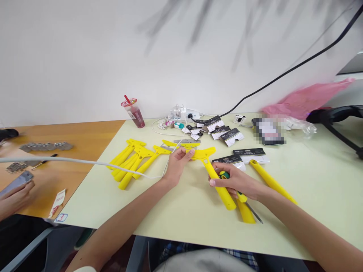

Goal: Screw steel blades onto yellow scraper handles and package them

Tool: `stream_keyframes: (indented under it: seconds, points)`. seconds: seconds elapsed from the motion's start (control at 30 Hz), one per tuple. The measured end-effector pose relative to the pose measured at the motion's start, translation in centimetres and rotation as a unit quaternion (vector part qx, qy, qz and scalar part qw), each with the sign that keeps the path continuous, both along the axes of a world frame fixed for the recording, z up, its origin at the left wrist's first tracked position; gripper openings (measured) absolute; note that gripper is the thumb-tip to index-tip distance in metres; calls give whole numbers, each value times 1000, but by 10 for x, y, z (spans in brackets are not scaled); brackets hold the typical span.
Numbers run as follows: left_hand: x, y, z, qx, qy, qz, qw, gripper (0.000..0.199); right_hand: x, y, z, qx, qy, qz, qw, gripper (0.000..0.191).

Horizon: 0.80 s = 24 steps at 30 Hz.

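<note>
Pale green table (pixel 317 204) against white wall (pixel 85 64). Left hand (pixel 178 166) grips one yellow scraper handle (pixel 215 181) mid-table; right hand (pixel 236 181) closed around one screwdriver (pixel 224 175). About six loose handles (pixel 127 166) lie left.

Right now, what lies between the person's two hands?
The head view shows a yellow plastic scraper across the gap, its wide end at the left hand, its handle passing under the right hand.

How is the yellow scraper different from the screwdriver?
The yellow scraper has a wide T-shaped head, but the screwdriver has a thin metal shaft. The scraper looks bigger than the screwdriver. The left hand holds the scraper; the right hand holds the screwdriver. Both have some yellow.
</note>
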<state>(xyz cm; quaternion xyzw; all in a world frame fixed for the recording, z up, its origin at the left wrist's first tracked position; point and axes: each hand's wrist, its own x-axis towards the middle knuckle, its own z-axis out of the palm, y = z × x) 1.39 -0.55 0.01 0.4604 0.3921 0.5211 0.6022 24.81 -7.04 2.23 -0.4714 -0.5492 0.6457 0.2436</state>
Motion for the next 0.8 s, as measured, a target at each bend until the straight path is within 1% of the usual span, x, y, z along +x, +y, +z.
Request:
stream_keyframes:
  seconds: [0.1,0.17,0.3,0.4,0.5,0.67,0.8]
  points:
    - [0,-1,0,33,24,16,999,46,-1,0,2,1,-3,2,1000,49]
    - [0,-1,1,56,40,16,998,44,-2,-1,4,4,-3,9,1000,48]
    - [2,-8,1,80,75,-19,994,41,-3,-2,3,5,21,11,1000,47]
    - [5,-18,0,97,109,-50,988,37,-3,-3,-1,13,19,-5,1000,60]
    - [6,-26,0,129,136,-50,981,33,-5,-3,-4,30,9,-19,999,67]
    - [1,-29,4,195,163,-44,966,31,-9,-4,-3,46,17,-53,997,64]
    - [-1,-28,4,239,166,-40,956,32,-11,-5,-2,60,13,-60,996,58]
